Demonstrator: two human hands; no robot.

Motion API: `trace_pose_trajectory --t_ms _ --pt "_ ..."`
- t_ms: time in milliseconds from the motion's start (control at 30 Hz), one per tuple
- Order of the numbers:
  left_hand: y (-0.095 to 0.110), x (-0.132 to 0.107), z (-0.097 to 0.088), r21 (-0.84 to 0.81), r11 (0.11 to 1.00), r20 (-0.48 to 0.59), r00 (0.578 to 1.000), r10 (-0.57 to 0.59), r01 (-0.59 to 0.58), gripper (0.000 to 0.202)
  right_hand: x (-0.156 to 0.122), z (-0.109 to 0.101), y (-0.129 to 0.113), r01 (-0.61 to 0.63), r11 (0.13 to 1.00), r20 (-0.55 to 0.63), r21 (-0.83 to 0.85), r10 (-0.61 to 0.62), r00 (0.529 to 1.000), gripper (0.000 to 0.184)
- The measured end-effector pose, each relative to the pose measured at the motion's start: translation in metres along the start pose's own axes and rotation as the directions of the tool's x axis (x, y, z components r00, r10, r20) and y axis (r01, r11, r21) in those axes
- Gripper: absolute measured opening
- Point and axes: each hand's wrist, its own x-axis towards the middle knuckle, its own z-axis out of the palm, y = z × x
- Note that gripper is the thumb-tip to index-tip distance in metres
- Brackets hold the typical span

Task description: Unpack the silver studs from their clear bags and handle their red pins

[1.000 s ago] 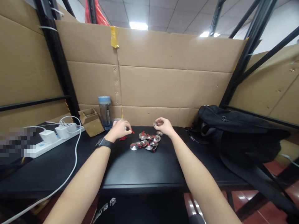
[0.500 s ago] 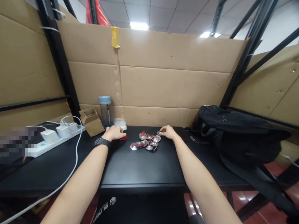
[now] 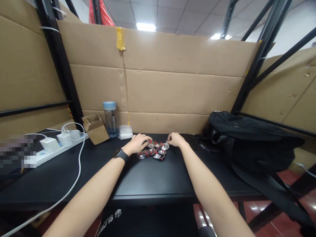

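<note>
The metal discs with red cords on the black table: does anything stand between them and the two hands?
Nothing visible does. The left hand lies at the left edge of the metal discs, the right hand at their far right edge. The bottle and backpack stand apart, off to the sides.

A pixelated patch (image 3: 16,151) blots out the left end of the power strip (image 3: 53,152). The left hand (image 3: 138,143) covers the near side of the metal discs (image 3: 156,153). Whether it or the right hand (image 3: 175,140) pinches one is too small to tell. The black bag (image 3: 247,141) runs off the right edge.
</note>
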Motion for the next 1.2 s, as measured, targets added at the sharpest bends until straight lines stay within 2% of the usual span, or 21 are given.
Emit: trace_pose_trajectory --t_ms 67,167,233,333,433,667,767,867,933,1000,1067,1200 --pt "0.012 0.001 0.002 0.005 1.000 0.021 1.000 0.015 -0.015 0.038 -0.001 -0.002 -0.008 0.021 1.000 -0.020 -0.006 -0.021 1.000 0.017" --pt "0.017 -0.001 -0.007 0.020 0.999 0.043 0.998 0.037 -0.038 0.034 -0.004 -0.006 -0.024 0.165 0.985 -0.010 0.042 -0.165 0.986 0.021" --pt "0.014 -0.004 -0.019 0.019 0.999 0.089 0.995 0.047 -0.049 0.025 -0.007 -0.008 -0.037 0.295 0.951 0.052 0.098 -0.301 0.952 0.022" --pt "0.007 -0.008 -0.037 -0.025 0.998 0.226 0.972 0.061 -0.057 0.014 -0.014 -0.010 -0.057 0.399 0.902 0.191 0.165 -0.426 0.884 0.023" --pt "0.007 -0.008 -0.041 -0.066 0.996 0.282 0.956 0.081 -0.065 0.015 -0.020 -0.010 -0.071 0.420 0.894 0.209 0.156 -0.446 0.870 0.024" --pt "0.016 -0.002 -0.017 -0.034 0.998 0.316 0.947 0.054 -0.046 0.008 -0.025 -0.012 -0.077 0.396 0.912 0.214 0.108 -0.410 0.887 0.022" --pt "0.014 -0.002 -0.016 -0.041 0.997 0.233 0.970 0.070 -0.062 0.010 -0.026 -0.011 -0.078 0.399 0.895 0.193 0.200 -0.435 0.879 0.020" --pt "0.013 0.000 -0.020 -0.180 0.983 -0.011 0.999 0.039 -0.041 0.015 -0.024 -0.005 -0.081 0.370 0.856 0.118 0.360 -0.435 0.893 0.030" --pt "0.016 0.003 -0.020 -0.331 0.943 -0.187 0.982 -0.037 -0.027 0.017 -0.023 0.001 -0.084 0.348 0.817 0.040 0.459 -0.410 0.911 0.043" --pt "0.022 0.006 -0.018 -0.453 0.891 -0.300 0.946 -0.120 -0.030 0.017 -0.023 0.008 -0.088 0.341 0.776 -0.043 0.530 -0.377 0.925 0.053" --pt "0.027 0.008 -0.015 -0.513 0.857 -0.350 0.922 -0.165 -0.042 0.016 -0.023 0.015 -0.092 0.344 0.757 -0.108 0.555 -0.344 0.933 0.055" --pt "0.031 0.009 -0.014 -0.533 0.845 -0.380 0.907 -0.182 -0.053 0.015 -0.023 0.023 -0.097 0.369 0.753 -0.167 0.545 -0.333 0.928 0.051"
